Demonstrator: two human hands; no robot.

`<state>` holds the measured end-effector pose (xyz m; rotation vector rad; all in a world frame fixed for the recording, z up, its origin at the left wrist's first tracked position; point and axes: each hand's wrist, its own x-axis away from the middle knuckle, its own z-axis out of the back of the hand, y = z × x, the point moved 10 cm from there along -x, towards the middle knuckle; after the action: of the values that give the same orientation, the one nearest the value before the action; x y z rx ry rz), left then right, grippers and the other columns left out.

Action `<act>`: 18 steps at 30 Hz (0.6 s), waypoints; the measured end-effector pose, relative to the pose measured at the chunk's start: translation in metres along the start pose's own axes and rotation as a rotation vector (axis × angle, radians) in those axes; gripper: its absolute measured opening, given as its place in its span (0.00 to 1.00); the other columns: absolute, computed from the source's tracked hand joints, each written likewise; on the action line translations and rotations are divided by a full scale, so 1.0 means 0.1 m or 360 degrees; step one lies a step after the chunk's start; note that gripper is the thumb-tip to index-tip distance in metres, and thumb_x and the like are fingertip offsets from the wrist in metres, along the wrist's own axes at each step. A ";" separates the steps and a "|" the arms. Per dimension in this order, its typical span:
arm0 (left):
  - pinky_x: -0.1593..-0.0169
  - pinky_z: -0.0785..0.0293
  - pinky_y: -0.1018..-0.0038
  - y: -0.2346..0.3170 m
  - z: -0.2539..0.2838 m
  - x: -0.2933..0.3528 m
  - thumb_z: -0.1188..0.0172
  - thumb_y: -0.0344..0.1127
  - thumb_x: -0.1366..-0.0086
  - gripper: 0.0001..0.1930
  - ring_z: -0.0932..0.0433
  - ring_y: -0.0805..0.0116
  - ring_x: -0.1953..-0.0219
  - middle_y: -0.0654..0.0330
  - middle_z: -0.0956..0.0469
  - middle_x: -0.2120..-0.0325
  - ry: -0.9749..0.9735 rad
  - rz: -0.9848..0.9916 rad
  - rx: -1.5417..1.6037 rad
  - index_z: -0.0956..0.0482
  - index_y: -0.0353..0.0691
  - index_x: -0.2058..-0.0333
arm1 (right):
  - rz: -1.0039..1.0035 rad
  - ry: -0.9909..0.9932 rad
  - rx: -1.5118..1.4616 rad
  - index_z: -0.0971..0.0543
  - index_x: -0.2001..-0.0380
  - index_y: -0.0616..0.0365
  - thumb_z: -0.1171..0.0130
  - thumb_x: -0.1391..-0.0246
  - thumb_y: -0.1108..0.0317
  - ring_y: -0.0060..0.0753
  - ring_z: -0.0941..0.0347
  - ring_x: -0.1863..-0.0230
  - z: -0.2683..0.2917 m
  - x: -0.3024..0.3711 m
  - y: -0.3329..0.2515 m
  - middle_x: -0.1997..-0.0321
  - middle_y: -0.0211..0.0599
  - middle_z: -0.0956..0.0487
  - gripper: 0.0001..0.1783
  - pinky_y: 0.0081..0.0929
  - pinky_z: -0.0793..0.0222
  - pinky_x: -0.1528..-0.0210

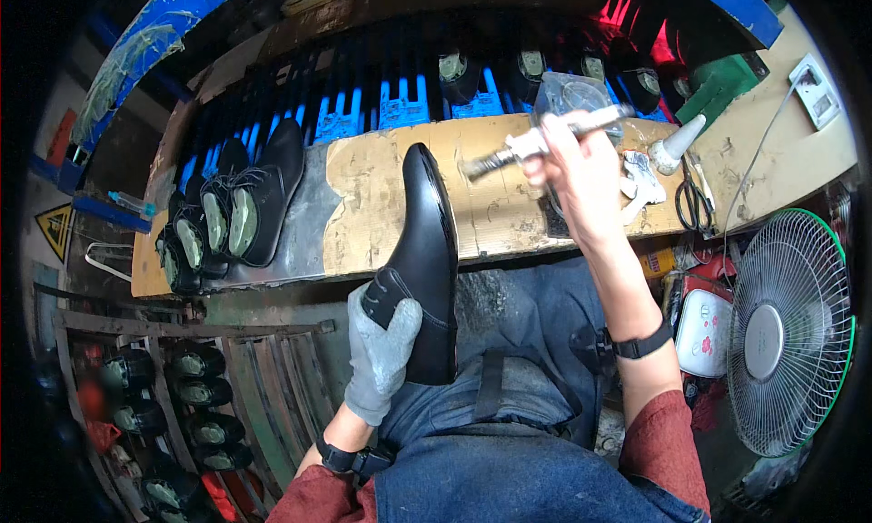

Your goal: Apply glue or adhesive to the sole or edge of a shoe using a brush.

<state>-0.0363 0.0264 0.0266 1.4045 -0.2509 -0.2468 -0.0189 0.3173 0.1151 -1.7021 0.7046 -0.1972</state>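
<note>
One black shoe [425, 237] is held above the lap, with its toe pointed away over the cardboard [495, 210] on the table. Whether the cardboard is touched by the toe cannot be told. The back part of the shoe is wrapped by the left hand [381, 350], in a grey glove, with the thumb pressed near the laces. One brush-like tool [527, 147] is pinched by the thumb and fingers of the bare right hand [581, 164]. It is blurred, so its dark tip is hard to make out. A clear plastic thing [572, 92] is partly hidden behind that hand.

To the right, one pair of scissors [696, 201], one white cone [679, 146] and one white cloth [641, 183] are seen. One fan [790, 332] is seen too, and the marks on its middle are too small to be read. On the left of the table, four pale green shoe tops [243, 222] can be counted. More shoes [459, 76] are half lost in the dark at the back. One yellow sign [54, 231] with a black picture is seen at the far left.
</note>
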 end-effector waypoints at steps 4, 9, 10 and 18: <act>0.45 0.32 0.72 -0.04 -0.02 0.04 0.37 0.32 0.37 0.23 0.29 0.73 0.53 0.59 0.27 0.54 -0.0051 0.0009 0.0134 0.35 0.32 0.47 | 0.0096 -0.0150 0.0141 0.29 0.63 0.64 0.43 0.38 0.66 0.24 0.23 0.72 -0.26 -0.20 -0.05 0.70 0.39 0.21 0.11 0.19 0.25 0.69; 0.45 0.32 0.72 -0.13 -0.01 0.01 0.38 0.33 0.37 0.24 0.29 0.73 0.52 0.59 0.27 0.53 -0.0073 0.0132 0.0242 0.35 0.33 0.46 | 0.0240 -0.0402 0.0117 0.31 0.66 0.61 0.42 0.40 0.71 0.20 0.25 0.71 -0.38 0.10 -0.08 0.70 0.38 0.21 0.08 0.20 0.27 0.68; 0.45 0.32 0.72 -0.14 -0.01 0.00 0.38 0.33 0.36 0.23 0.29 0.73 0.52 0.60 0.27 0.53 -0.0069 0.0158 0.0268 0.35 0.33 0.46 | 0.0283 -0.0433 0.0132 0.31 0.66 0.61 0.42 0.41 0.72 0.20 0.25 0.71 -0.38 0.18 -0.09 0.69 0.38 0.21 0.08 0.20 0.27 0.68; 0.45 0.31 0.74 -0.09 -0.10 -0.19 0.43 0.35 0.32 0.21 0.28 0.74 0.51 0.61 0.26 0.50 -0.0080 0.0214 0.0623 0.34 0.34 0.44 | 0.0288 -0.0489 -0.0015 0.30 0.65 0.62 0.39 0.43 0.72 0.23 0.24 0.70 -0.34 0.58 0.13 0.67 0.41 0.21 0.10 0.20 0.28 0.69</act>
<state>-0.0513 0.0407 0.0160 1.7613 -0.4518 -0.1248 0.0062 0.2563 0.0977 -1.6212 0.6243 0.1916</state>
